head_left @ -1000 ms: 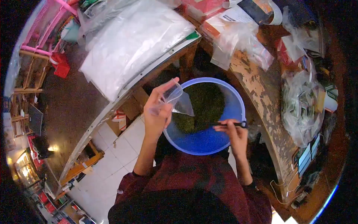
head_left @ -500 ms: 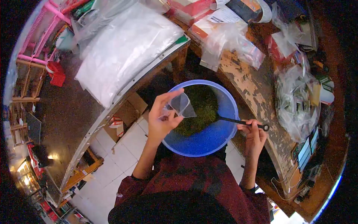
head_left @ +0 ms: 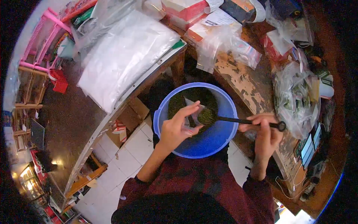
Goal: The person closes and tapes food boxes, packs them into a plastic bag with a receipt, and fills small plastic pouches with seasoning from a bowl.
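A blue plastic bucket stands in front of my body, with a dark green, loose, dry-looking material inside. Over its left half my left hand holds a small clear plastic bag, the mouth spread between thumb and fingers. My right hand, just beyond the right rim, is closed around the handle of a black long-handled spoon. The spoon's head is over the bucket beside the bag, heaped with green material; whether it touches the bag I cannot tell.
A stack of clear plastic sheets or bags lies on the left table. The worn wooden table on the right carries plastic bags, boxes and a phone-like device. A cardboard box sits below on the tiled floor.
My left hand has moved right and down with the bag, closer to the spoon's head. My right hand has shifted right along with the handle, and the spoon's head now shows a green load.
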Action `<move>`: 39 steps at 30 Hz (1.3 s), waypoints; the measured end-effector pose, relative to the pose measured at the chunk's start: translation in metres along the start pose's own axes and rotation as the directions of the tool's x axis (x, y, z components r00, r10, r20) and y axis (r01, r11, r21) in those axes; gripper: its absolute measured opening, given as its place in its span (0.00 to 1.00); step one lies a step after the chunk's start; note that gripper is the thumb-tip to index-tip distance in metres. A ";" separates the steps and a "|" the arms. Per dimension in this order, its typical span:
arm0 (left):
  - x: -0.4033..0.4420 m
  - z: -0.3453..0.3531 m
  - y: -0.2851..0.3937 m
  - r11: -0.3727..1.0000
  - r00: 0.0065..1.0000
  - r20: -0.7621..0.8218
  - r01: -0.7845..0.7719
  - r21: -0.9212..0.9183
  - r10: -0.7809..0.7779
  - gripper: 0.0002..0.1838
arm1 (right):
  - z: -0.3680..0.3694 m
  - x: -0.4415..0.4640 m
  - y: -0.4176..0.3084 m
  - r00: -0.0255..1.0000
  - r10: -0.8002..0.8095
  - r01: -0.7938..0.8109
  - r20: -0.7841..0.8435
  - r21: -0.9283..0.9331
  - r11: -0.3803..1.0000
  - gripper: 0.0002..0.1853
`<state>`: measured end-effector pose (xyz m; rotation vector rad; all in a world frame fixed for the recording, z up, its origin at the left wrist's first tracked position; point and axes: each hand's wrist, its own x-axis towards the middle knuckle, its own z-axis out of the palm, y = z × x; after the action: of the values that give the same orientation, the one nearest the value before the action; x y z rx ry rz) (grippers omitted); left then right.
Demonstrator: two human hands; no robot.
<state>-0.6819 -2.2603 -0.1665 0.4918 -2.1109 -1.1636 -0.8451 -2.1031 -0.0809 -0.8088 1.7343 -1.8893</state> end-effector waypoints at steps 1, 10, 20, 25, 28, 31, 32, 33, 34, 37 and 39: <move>0.001 0.000 0.002 0.998 0.999 0.015 -0.031 0.055 0.030 0.29 | 0.008 -0.001 -0.002 0.996 0.067 -0.068 0.052 0.010 0.998 0.12; -0.011 0.010 -0.004 0.971 0.977 0.034 0.215 -0.103 -0.212 0.27 | 0.012 0.005 -0.015 0.834 0.083 0.130 0.545 -0.340 0.931 0.08; -0.006 -0.010 -0.010 0.976 1.000 0.004 0.000 0.219 -0.001 0.26 | -0.001 -0.001 0.006 0.986 -0.169 0.167 0.005 -0.174 0.970 0.10; -0.001 -0.019 0.010 0.592 0.809 0.144 0.527 -0.610 -0.570 0.12 | -0.002 0.006 0.039 0.483 0.175 0.341 0.858 -0.368 0.865 0.47; 0.002 -0.016 0.025 0.597 0.816 0.139 0.516 -0.615 -0.562 0.06 | 0.031 0.014 0.045 0.810 0.082 0.184 0.580 -0.385 0.904 0.35; -0.001 -0.011 0.037 0.703 0.847 0.076 0.484 -0.520 -0.527 0.05 | 0.049 0.012 0.056 0.891 -0.005 0.087 0.454 -0.160 0.983 0.20; -0.001 -0.010 0.039 0.771 0.863 0.026 0.464 -0.436 -0.505 0.06 | 0.053 0.012 0.058 0.892 -0.011 0.092 0.452 -0.158 0.983 0.20; 0.002 -0.007 0.046 0.783 0.892 -0.034 0.376 -0.496 -0.451 0.07 | 0.056 0.011 0.059 0.928 -0.051 0.099 0.370 -0.111 0.989 0.13; 0.004 -0.010 0.048 0.787 0.895 -0.034 0.372 -0.492 -0.445 0.07 | 0.058 0.010 0.060 0.955 -0.088 0.110 0.284 -0.064 0.992 0.07; 0.005 -0.014 0.047 0.986 0.971 -0.184 0.164 0.034 -0.155 0.08 | 0.051 0.012 0.049 0.942 -0.090 0.133 0.324 -0.113 0.985 0.06; 0.011 -0.017 0.050 0.989 0.982 -0.173 0.100 0.108 -0.080 0.07 | 0.045 0.012 0.046 0.934 -0.097 0.147 0.344 -0.123 0.981 0.07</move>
<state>-0.6779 -2.2501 -0.1141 0.7207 -2.0348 -1.0142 -0.8258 -2.1494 -0.1230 -1.2436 1.6500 -1.5939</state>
